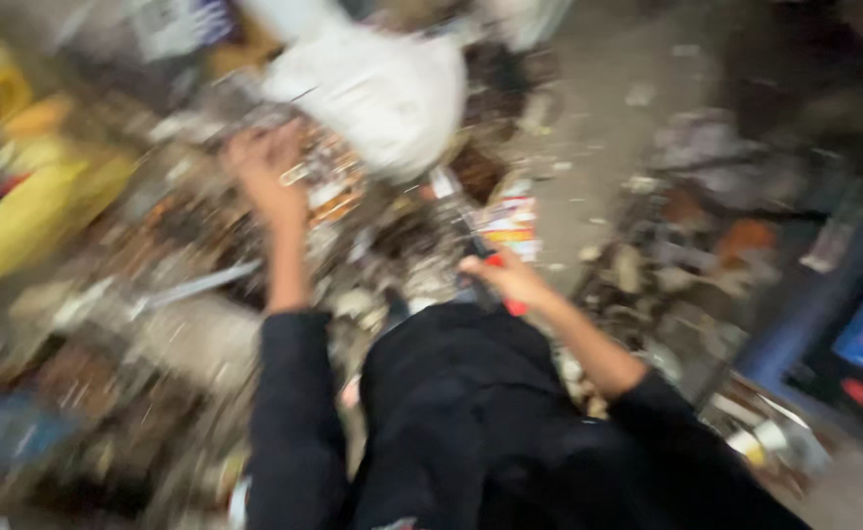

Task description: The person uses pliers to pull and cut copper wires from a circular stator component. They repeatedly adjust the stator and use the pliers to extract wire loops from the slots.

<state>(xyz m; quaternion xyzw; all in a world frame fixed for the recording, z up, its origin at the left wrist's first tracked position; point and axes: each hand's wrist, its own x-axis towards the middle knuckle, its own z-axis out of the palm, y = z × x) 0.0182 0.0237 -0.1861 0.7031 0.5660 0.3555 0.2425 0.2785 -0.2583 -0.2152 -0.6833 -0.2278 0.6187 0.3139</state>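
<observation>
Over a blurred heap of scrap [186, 294], the left hand [267, 167] reaches up just below a white sack [377, 93]; whether its fingers curl on anything I cannot tell. The right hand [510, 280] is wrapped around a red tool [506, 285] near the lap.

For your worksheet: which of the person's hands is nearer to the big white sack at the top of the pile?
Left. The left hand reaches up into the scrap just left of the white sack, close to its edge. The right hand, gripping something red, sits well below the sack, nearer the body.
</observation>
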